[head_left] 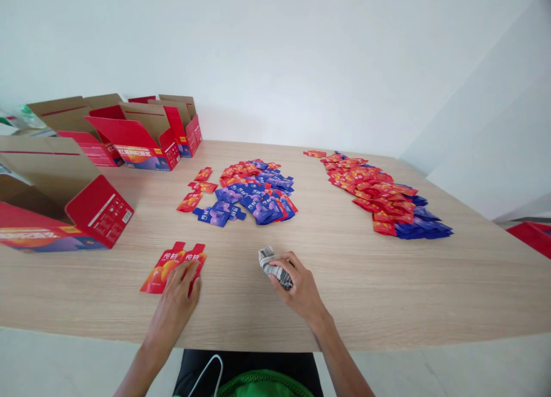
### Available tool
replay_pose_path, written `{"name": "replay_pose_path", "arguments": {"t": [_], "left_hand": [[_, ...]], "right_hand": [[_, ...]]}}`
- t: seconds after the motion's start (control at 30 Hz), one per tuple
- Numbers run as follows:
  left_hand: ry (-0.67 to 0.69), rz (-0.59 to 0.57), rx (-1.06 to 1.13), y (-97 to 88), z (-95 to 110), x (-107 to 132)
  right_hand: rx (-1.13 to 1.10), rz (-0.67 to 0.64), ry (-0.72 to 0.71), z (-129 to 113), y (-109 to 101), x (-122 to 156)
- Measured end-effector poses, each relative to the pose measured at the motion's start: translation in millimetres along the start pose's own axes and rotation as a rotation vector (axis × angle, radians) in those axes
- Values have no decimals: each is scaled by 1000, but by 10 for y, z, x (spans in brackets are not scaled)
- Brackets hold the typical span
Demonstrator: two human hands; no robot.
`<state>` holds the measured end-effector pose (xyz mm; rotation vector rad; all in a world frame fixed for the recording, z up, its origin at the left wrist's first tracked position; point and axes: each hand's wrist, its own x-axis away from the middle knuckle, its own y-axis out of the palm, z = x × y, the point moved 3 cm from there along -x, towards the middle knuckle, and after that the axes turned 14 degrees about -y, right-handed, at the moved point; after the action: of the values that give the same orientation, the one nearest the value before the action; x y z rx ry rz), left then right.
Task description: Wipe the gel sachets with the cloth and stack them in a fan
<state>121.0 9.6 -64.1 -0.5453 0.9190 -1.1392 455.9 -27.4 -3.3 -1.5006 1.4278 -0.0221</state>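
My left hand point(178, 296) rests with its fingertips pressed on a small stack of red sachets point(166, 266) near the table's front edge. My right hand point(297, 285) is closed round a crumpled grey-and-white cloth point(272, 264) lying on the wooden table point(344, 271). Beyond both hands, in the middle of the table, lies a loose pile of red and blue sachets point(253, 190). A longer heap of red and blue sachets point(381, 196) stretches along the right side.
An open red cardboard box point(60, 207) stands at the left edge. Several more open red boxes point(138, 133) stand at the back left against the white wall. Another red box point(534, 236) shows off the table at the far right.
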Motion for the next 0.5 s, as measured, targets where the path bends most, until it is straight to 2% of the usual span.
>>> {"name": "replay_pose_path", "arguments": {"t": [0.3,0.4,0.5], "left_hand": [[-15,-8,22,-16,31,10],[-7,-30,29,-15,158,-23],[30,-144,-13,19,383,-193]], "right_hand": [[-13,9,-6,-13,-8,-9],[-1,29,19,39,-42,13],[24,58,27,89,-73,37]]}}
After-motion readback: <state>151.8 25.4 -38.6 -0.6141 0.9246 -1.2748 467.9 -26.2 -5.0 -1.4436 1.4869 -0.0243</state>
